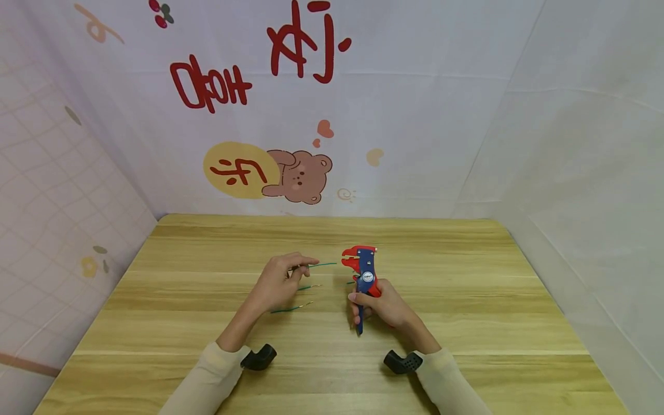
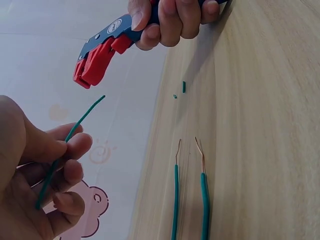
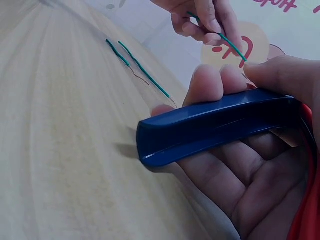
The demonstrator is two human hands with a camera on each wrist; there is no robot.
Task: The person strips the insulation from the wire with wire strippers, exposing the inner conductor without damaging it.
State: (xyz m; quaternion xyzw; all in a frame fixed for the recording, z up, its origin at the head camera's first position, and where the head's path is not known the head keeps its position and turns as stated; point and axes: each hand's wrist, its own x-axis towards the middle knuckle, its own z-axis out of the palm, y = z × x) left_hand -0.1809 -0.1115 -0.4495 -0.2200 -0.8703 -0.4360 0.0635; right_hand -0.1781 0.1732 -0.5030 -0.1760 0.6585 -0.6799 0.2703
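Between thumb and fingers, my left hand (image 1: 282,278) pinches a short green wire (image 2: 76,126) whose free end points toward the tool. My right hand (image 1: 381,304) grips a red and blue wire stripper (image 1: 366,271) by its handles. Its red jaws stand apart in the head view, a short gap from the wire's tip. Two other green wires lie on the table below my left hand, a nearer one (image 1: 286,309) and a farther one (image 1: 305,287). Both have bare copper ends, plain in the left wrist view.
Small green bits of insulation (image 2: 184,87) lie on the wooden table (image 1: 467,288) beneath the stripper. A white printed cloth (image 1: 415,115) rises behind the table's far edge, with more cloth along both sides. A black wrist device (image 1: 259,357) sits at each sleeve.
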